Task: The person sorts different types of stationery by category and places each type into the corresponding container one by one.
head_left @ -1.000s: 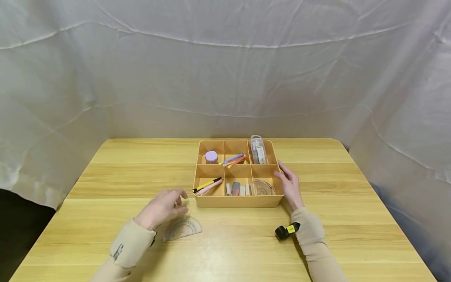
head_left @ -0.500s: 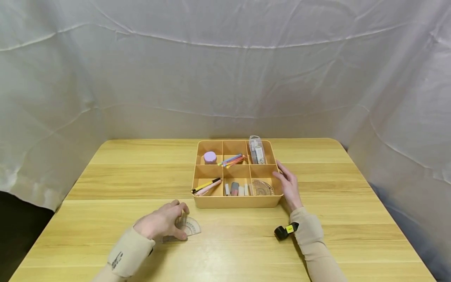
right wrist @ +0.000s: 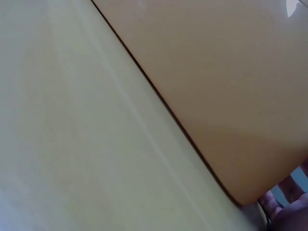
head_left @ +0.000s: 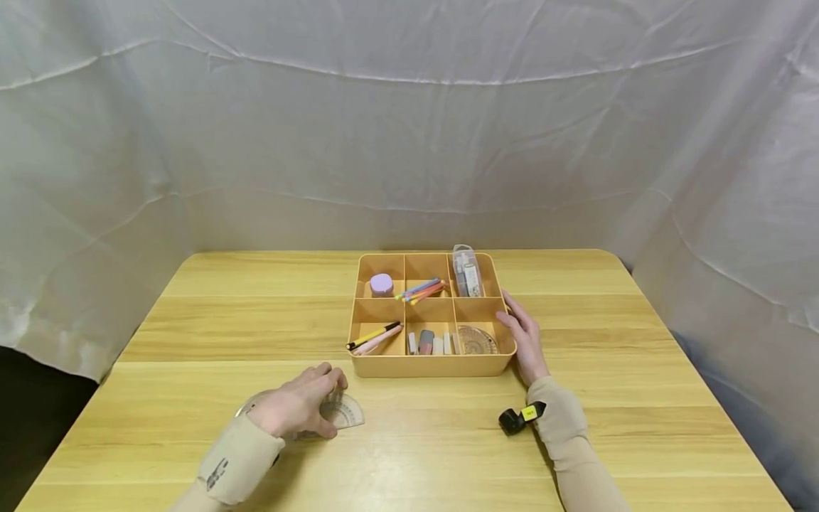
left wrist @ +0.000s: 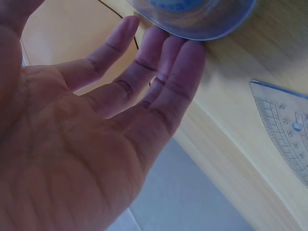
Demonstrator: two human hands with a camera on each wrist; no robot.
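My left hand [head_left: 291, 409] lies over a clear protractor [head_left: 345, 411] on the table, thumb at its straight edge and fingertips across its far side. In the left wrist view, the fingertips [left wrist: 192, 57] meet a clear curved edge; part of a protractor [left wrist: 288, 125] shows at the right. A clear curved rim [head_left: 246, 404] also shows left of the wrist; I cannot tell what it belongs to. My right hand [head_left: 527, 348] grips the right wall of an orange divided organizer tray [head_left: 435, 366], thumb over the rim and fingers outside.
The tray holds a lilac round-cornered item [head_left: 382, 285], several coloured pens [head_left: 422, 290], a clear case [head_left: 468, 274], two pens [head_left: 376, 338], erasers [head_left: 426, 342] and brown-tinted protractors [head_left: 476, 340]. A grey curtain [head_left: 409, 142] surrounds the wooden table [head_left: 256, 323] at the back and sides.
My left hand has come down from beside the protractor onto it, thumb moving to its near edge. A clear rim now shows left of the wrist. The right hand stays at the tray.
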